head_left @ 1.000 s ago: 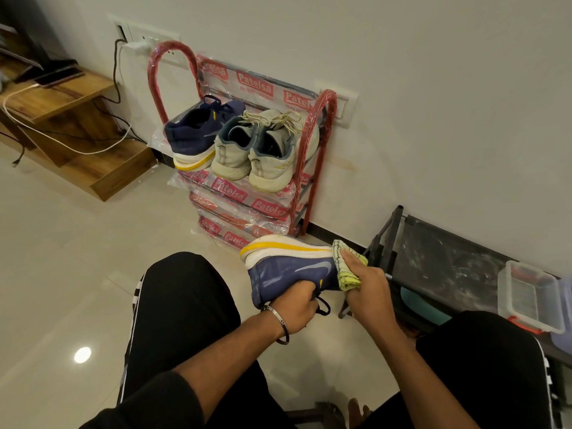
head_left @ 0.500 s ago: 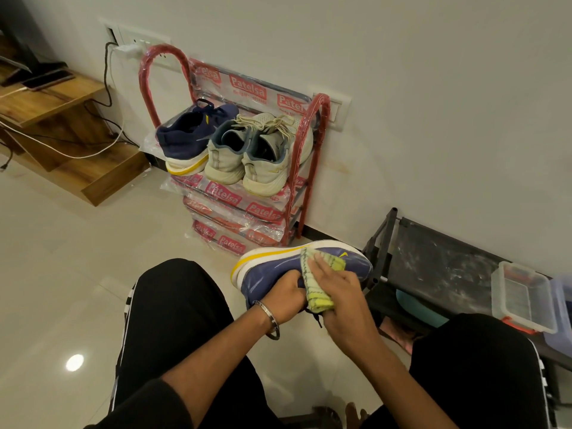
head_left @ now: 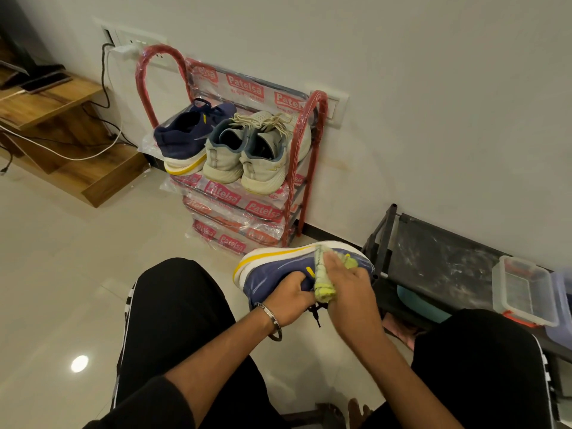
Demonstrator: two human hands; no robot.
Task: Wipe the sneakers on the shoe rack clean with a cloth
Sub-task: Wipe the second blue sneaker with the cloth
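Head view puts the blue shoe point(head_left: 278, 274) right in front of me, held up between my knees, above the floor point(head_left: 62, 274) and just below the red rack point(head_left: 305, 168). It lies on its side, white and yellow sole turned away from me toward the rack, long axis running left to right; the end at my right reaches the corner of the black rack point(head_left: 433, 261). I cannot tell for sure which end is the toe.

My left hand point(head_left: 289, 300) grips the shoe from below at its opening, fingers curled into it, a lace dangling under the hand. A bangle point(head_left: 272, 320) sits on that wrist.

My right hand point(head_left: 348, 289) presses the cloth point(head_left: 323, 281) against the shoe's upper side; the yellow-green cloth is bunched under the palm, and the fingers point(head_left: 335, 263) lie fairly straight and close together over it, blurred.

On the red rack's top shelf stands another blue shoe point(head_left: 182, 136), heel toward me, toe toward the wall, and just beside it on the right a pale pair point(head_left: 247, 153) facing the same way. The rack is still wrapped in printed plastic.

On the black rack at my right sits a clear box point(head_left: 523, 292).
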